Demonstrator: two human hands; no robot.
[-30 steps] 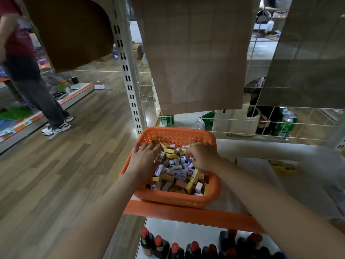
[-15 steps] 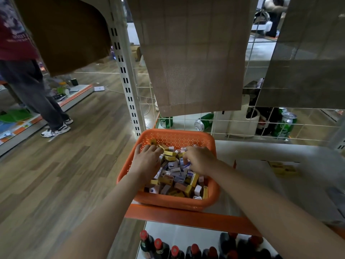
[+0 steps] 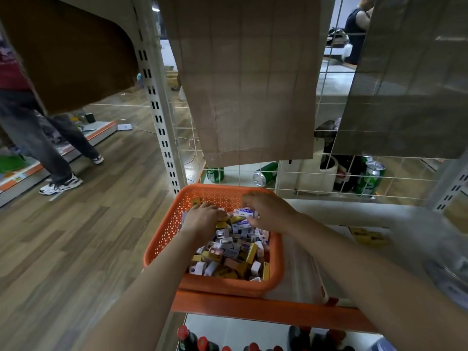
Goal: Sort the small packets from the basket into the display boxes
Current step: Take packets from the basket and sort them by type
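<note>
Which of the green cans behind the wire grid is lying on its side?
The middle can: its silver end faces the camera, while the left can and the right can stand upright.

Both arms forward, left hand [image 3: 202,219] palm down, right hand [image 3: 269,211] curled — grip unclear

Wood-plank floor [image 3: 76,236] is stretching away from 7 to 10 o'clock, where a person [image 3: 33,138] in sneakers is standing by a low display platform [image 3: 98,133]. A beige mesh cloth [image 3: 248,84] is hanging at 12 over the wire grid panel [image 3: 326,173].
</note>
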